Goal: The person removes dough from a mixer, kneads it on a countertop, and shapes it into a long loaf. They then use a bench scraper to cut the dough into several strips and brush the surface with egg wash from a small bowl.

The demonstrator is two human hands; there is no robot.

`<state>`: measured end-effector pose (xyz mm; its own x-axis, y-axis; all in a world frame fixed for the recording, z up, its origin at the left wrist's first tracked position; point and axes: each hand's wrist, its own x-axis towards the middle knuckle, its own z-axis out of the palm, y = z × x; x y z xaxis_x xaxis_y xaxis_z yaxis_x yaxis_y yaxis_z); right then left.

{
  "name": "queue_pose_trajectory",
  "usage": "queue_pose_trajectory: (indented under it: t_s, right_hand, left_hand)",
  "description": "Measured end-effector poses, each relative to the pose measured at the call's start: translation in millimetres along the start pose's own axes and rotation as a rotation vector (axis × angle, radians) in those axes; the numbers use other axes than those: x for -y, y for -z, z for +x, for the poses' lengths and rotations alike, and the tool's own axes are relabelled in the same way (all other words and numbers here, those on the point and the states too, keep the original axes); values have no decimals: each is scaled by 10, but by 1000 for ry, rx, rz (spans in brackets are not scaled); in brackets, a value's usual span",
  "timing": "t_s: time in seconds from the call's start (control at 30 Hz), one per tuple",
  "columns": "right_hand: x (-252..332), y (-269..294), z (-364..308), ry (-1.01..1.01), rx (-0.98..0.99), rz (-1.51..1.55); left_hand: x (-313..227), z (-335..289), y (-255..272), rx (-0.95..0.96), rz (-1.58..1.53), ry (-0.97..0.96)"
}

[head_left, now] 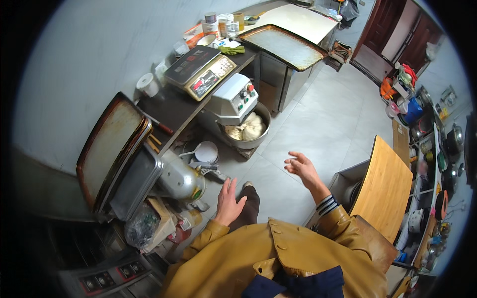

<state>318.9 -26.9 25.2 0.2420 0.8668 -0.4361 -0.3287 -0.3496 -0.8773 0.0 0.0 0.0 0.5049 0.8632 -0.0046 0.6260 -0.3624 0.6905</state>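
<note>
My left hand (230, 202) hangs in the air with fingers stretched out and nothing in it. Nearest to it is a silver gas cylinder (180, 178) on the floor. To the right, my right hand (303, 169) is held out above the tiles, fingers apart and slightly bent, also without anything in it. Ahead of both hands stands a dough mixer with a white control head (232, 99) and red and green buttons. Its metal bowl (267, 128) holds a pale lump of dough (253, 130).
A digital scale (204, 74) sits on the dark counter. One large baking tray (285, 45) lies farther along it; more baking trays (112, 149) lean at the left. On the right are a wooden board (382, 186) and pot shelves. A white bucket (206, 152) stands beyond the cylinder.
</note>
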Motion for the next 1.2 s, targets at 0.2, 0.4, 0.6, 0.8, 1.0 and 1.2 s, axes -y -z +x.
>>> queue_pose_trajectory:
  t_s: [0.2, 0.4, 0.6, 0.8, 1.0, 1.2]
  right_hand:
    - [452, 436, 1236, 16, -190, -142]
    - [757, 927, 2374, 74, -238, -217]
    - [1314, 1812, 3763, 113, -252, -260]
    - [2002, 2753, 5586, 37, -504, -53]
    - [2017, 3238, 6194, 146, -457, -110]
    - [2522, 3674, 6479, 51, -384, -258]
  left_hand:
    - [-43, 1405, 46, 37, 4, -58]
    - [-84, 2446, 182, 84, 37, -57]
    - [-148, 3149, 65, -5, -4, 46]
    - [-427, 3734, -408, -237, -64, 334]
    - [-1051, 4219, -911, -220, -117, 538]
    - [-1252, 4533, -1146, -231, -143, 568]
